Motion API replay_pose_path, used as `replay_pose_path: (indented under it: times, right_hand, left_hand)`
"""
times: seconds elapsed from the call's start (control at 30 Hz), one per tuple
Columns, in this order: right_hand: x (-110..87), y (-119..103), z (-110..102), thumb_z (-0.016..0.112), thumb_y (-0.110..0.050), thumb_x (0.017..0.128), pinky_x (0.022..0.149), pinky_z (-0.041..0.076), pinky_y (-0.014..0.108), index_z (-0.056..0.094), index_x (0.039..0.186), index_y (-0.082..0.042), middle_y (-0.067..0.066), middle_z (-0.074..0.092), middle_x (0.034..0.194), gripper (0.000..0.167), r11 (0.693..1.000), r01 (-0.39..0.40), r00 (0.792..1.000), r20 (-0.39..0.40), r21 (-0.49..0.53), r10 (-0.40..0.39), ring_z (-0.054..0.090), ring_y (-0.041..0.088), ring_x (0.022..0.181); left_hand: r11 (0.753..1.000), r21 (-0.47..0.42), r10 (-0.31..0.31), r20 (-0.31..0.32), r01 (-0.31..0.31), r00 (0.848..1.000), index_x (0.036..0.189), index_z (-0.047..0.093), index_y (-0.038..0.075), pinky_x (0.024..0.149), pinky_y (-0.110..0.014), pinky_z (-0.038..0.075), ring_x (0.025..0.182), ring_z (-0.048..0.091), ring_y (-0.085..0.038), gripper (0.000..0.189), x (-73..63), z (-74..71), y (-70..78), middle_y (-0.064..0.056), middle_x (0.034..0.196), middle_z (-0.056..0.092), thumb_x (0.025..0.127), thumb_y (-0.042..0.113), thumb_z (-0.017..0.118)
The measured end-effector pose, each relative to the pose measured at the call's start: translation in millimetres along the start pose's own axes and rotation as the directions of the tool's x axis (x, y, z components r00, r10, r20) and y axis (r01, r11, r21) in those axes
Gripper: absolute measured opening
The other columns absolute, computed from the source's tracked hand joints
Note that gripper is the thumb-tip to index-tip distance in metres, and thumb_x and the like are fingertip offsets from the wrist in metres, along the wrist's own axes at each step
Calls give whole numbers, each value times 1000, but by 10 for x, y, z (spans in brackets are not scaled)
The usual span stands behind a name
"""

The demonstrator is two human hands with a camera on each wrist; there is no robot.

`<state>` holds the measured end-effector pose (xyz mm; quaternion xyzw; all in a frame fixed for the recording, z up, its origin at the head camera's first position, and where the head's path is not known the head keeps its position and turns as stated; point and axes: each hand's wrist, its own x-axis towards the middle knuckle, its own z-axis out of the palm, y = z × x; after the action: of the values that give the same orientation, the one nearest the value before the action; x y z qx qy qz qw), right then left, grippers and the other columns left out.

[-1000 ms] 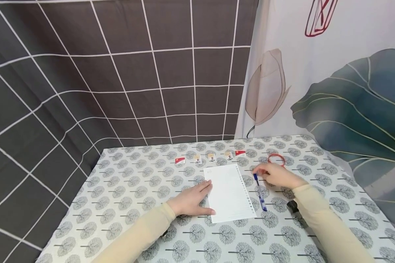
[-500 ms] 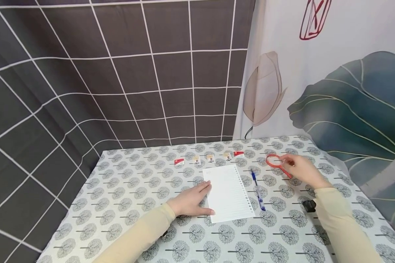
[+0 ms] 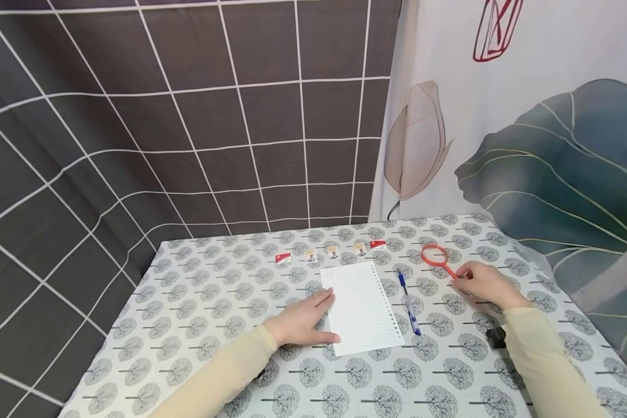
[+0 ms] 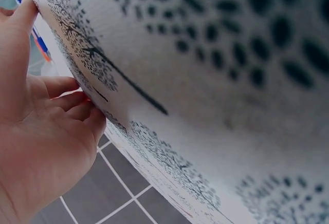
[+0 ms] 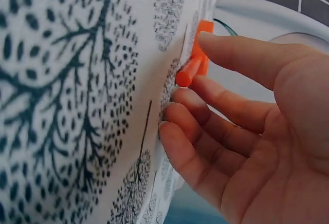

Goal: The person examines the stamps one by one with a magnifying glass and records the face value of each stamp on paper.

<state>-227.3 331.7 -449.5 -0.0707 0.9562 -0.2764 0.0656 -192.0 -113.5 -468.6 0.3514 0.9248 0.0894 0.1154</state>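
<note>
In the head view a ruled loose-leaf sheet (image 3: 363,307) with holes along its right edge lies on the patterned cloth. My left hand (image 3: 303,318) rests flat at its left edge, thumb and fingertips over the paper. To the right, an orange magnifying glass (image 3: 441,263) lies with its ring pointing away from me. My right hand (image 3: 488,283) pinches the end of its handle; the right wrist view shows the thumb on the orange handle (image 5: 186,75) and the index finger just below. A blue pen (image 3: 410,305) lies between the sheet and the right hand.
Beyond the sheet is a row of small cards: a red-and-white card (image 3: 283,258) at left, several picture cards (image 3: 333,252) in the middle, another red-and-white card (image 3: 378,245) at right. A dark grid curtain (image 3: 271,116) hangs behind the table (image 3: 188,325).
My right hand has moved right from beside the pen to the magnifying glass, then slid from near its ring to the handle's end. The left hand has stayed on the sheet.
</note>
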Motion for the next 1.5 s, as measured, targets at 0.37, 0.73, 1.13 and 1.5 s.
replay_pose_path:
  times: [0.37,0.73,1.13,1.5]
  right_hand:
    - [77,-2,24,69,-22,95,60,48,35,63,95,2,5,64,76,25,997,-74,997,2,5,74,57,21,69]
    - [135,12,38,66,-19,96,59,45,34,66,95,4,5,63,77,23,997,-74,997,0,-2,74,54,21,68]
    - [134,-5,87,63,-14,97,54,40,32,65,91,3,3,57,67,17,998,-57,998,-24,25,58,49,19,58]
    - [216,-205,89,61,-12,98,53,39,31,64,97,4,3,58,72,17,997,66,992,-113,41,-61,48,18,58]
  left_hand:
    - [1000,-13,4,-5,-4,1000,158,28,4,122,-40,24,152,22,-26,102,-3,-10,11,-11,167,18,89,72,57]
    - [1000,4,-5,-8,5,1000,158,29,4,123,-37,23,152,22,-25,101,-8,-17,21,-10,167,19,89,72,57]
    - [1000,8,7,-23,-7,1000,159,27,4,122,-39,23,152,23,-26,101,-17,-19,29,-11,166,20,89,71,57]
    - [999,35,-28,-164,34,986,156,31,1,122,-43,26,149,29,-31,89,35,2,5,-15,163,28,97,64,50]
